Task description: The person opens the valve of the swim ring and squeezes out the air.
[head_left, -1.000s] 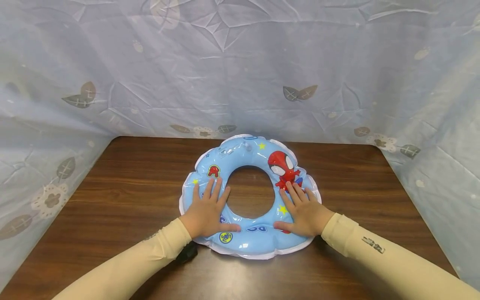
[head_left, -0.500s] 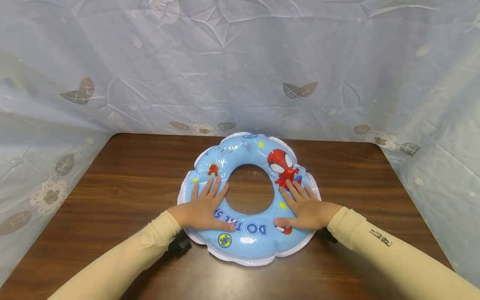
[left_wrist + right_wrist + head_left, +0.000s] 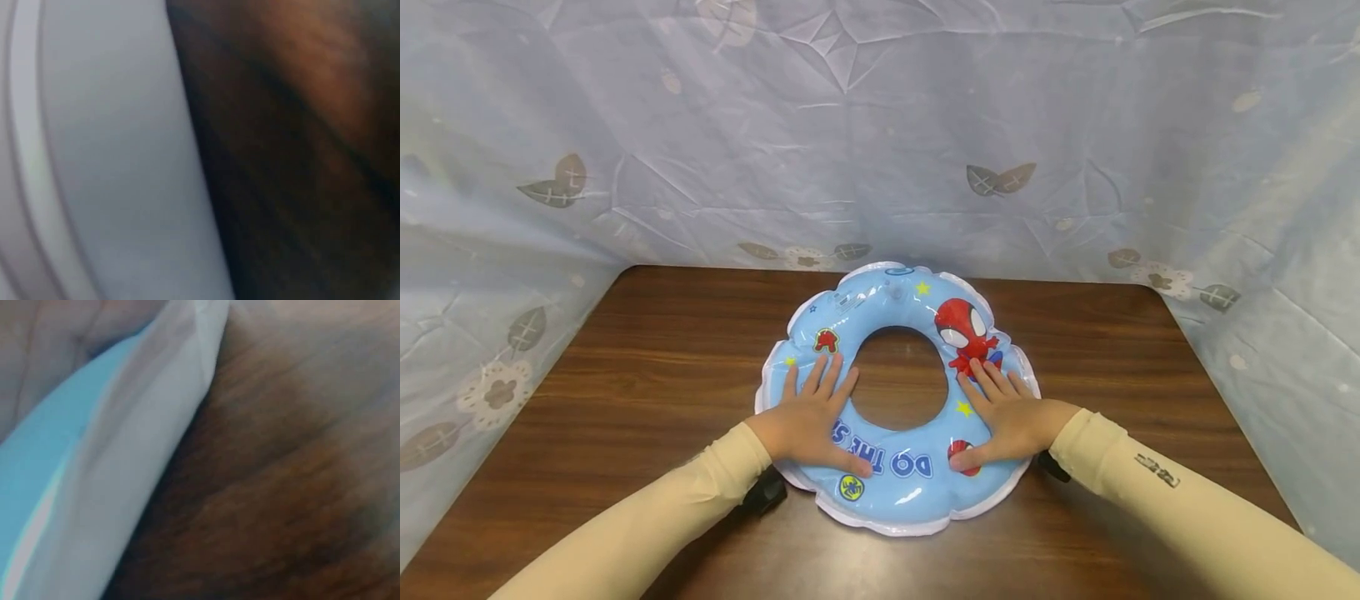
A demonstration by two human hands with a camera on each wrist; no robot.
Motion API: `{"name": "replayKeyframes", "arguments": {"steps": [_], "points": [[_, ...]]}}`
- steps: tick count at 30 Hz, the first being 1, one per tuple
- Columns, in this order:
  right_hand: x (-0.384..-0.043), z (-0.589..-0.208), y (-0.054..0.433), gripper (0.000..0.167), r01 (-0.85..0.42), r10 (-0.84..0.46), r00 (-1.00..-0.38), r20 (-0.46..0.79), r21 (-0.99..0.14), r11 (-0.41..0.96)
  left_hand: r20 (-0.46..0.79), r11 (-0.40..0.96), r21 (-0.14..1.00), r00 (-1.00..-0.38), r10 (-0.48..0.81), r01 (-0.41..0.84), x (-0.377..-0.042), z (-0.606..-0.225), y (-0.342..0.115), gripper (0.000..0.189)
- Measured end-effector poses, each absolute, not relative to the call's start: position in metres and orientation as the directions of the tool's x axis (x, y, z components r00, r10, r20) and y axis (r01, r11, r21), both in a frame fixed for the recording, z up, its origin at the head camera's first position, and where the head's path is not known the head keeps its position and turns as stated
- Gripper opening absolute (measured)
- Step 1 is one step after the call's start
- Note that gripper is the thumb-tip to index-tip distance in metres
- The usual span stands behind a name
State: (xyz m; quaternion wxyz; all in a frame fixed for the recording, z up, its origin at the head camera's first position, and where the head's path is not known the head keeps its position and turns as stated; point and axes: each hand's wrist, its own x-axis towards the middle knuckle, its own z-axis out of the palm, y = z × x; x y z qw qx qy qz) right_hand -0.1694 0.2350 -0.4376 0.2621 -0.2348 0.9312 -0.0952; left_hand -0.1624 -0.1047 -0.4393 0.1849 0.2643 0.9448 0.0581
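A light blue inflatable swim ring (image 3: 891, 496) with a white scalloped edge lies flat on the brown wooden table (image 3: 677, 358). Printed on it are a red cartoon figure, yellow stars and blue lettering that reads upside down. My left hand (image 3: 808, 421) rests on the ring's left side, fingers spread and straight, thumb over the lettering. On the opposite side my right hand (image 3: 1011, 417) lies with spread fingers, its tips at the cartoon figure. In the right wrist view, part of the palm (image 3: 56, 344) shows above the blue ring and its pale edge (image 3: 144, 425). The left wrist view is blurred.
A pale curtain (image 3: 887, 142) printed with leaves and flowers hangs behind the table and along both sides. Dark wrist devices show under both cuffs, one by the left wrist (image 3: 765, 492). Table surface surrounds the ring.
Both wrists have lowered and the palms lie flatter than a second ago. The ring's near side looks fuller and more of its lettering shows. Since half a second ago hardly anything has moved.
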Motion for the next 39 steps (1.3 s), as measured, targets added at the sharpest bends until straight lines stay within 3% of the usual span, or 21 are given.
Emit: {"name": "replayKeyframes", "arguments": {"steps": [10,39], "points": [[-0.163,-0.424,0.225,0.136,-0.418,-0.49,-0.751,-0.443,-0.257,0.872,-0.33,0.866,0.084,-0.807,0.49,0.492,-0.161,-0.434,-0.097,0.143],[-0.167,-0.444,0.225,0.132,-0.457,-0.478,-0.769,-0.425,-0.158,0.875,-0.389,0.876,0.075,-0.795,0.466,0.477,-0.163,-0.436,-0.093,0.143]]}}
